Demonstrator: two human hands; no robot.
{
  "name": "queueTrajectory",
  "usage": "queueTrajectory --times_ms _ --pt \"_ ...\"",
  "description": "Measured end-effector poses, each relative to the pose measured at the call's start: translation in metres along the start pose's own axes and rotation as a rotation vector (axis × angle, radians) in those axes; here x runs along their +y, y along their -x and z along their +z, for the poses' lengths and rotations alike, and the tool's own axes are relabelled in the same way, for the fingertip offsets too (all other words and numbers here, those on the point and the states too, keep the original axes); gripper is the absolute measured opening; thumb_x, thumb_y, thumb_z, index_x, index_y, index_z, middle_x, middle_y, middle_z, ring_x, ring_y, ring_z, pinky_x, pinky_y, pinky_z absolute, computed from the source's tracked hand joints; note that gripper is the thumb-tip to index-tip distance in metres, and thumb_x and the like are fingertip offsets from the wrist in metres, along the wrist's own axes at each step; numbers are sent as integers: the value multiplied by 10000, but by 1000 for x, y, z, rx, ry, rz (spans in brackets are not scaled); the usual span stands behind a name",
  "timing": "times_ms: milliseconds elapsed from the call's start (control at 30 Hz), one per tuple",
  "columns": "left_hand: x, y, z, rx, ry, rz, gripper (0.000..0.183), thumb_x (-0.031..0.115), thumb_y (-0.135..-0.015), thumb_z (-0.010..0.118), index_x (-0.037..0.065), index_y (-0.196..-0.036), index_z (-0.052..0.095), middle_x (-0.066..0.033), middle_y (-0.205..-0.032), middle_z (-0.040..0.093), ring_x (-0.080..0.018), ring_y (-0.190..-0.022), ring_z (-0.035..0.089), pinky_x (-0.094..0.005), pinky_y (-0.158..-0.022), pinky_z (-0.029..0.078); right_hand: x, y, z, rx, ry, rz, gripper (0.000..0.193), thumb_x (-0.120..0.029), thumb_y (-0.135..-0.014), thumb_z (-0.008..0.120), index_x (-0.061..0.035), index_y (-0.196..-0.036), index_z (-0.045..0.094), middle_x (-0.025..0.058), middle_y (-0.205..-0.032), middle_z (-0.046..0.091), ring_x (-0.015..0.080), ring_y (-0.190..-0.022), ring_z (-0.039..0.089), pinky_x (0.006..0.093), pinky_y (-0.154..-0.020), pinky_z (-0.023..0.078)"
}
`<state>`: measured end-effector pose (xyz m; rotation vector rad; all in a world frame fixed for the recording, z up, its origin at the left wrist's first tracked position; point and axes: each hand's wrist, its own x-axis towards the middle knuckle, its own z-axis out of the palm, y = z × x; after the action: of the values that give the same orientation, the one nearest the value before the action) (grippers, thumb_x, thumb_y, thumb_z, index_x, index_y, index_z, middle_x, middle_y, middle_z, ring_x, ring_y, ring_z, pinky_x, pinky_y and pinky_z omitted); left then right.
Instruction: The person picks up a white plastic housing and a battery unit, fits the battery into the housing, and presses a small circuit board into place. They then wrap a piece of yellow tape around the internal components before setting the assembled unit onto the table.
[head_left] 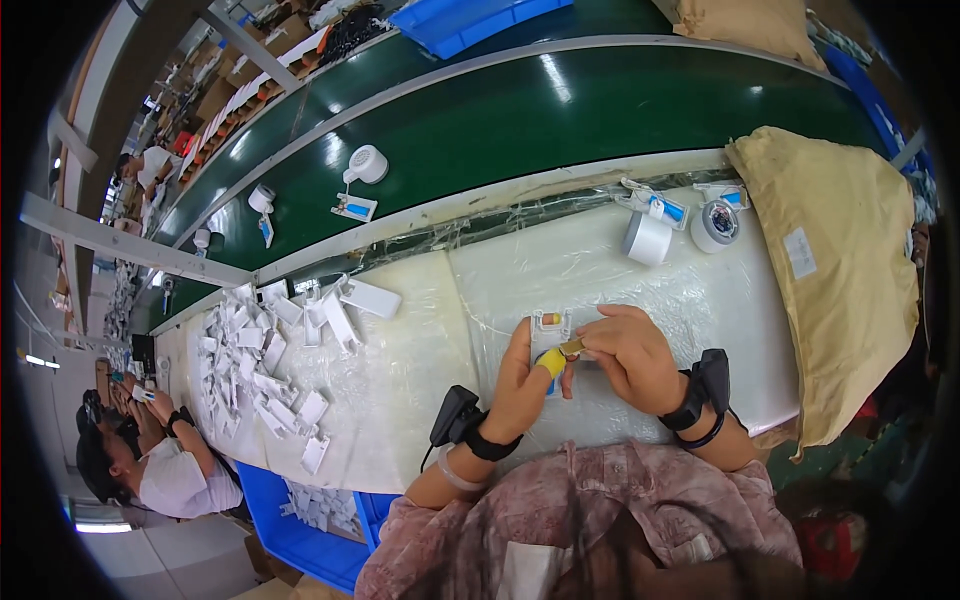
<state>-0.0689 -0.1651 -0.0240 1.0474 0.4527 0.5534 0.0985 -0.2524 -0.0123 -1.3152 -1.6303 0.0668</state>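
White plastic housing (549, 322) is in my left hand's (515, 385) grasp, above the film-covered table (400, 425); my right hand (632, 355) pinches a small tan piece (572, 347) over it, too small to identify. Should my left grip slacken, the housing could twist and the piece slip.

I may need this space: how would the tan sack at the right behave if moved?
The tan sack looks likely to flop and fold, given its creased surface. It might slip if pushed, since part extends past the table.
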Motion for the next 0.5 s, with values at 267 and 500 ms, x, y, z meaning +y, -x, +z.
queueTrajectory --times_ms 267,500 --pt "6 1 7 5 -249 81 436 -58 -845 405 18 -1274 411 -81 -940 567 -103 -702 537 -250 -596 482 -4 -3 -4 7 84 -14 210 -10 -732 717 -82 -908 629 55 -901 673 218 -839 641 434 -906 465" --pt "11 2 10 -22 -366 60 394 -24 -854 416 5 -1247 429 -56 -851 562 -95 -687 536 -245 -596 485 -4 -4 -3 58 110 -48 227 -28 -670 719 -110 -873 660 16 -862 660 183 -785 631 404 -880 473"
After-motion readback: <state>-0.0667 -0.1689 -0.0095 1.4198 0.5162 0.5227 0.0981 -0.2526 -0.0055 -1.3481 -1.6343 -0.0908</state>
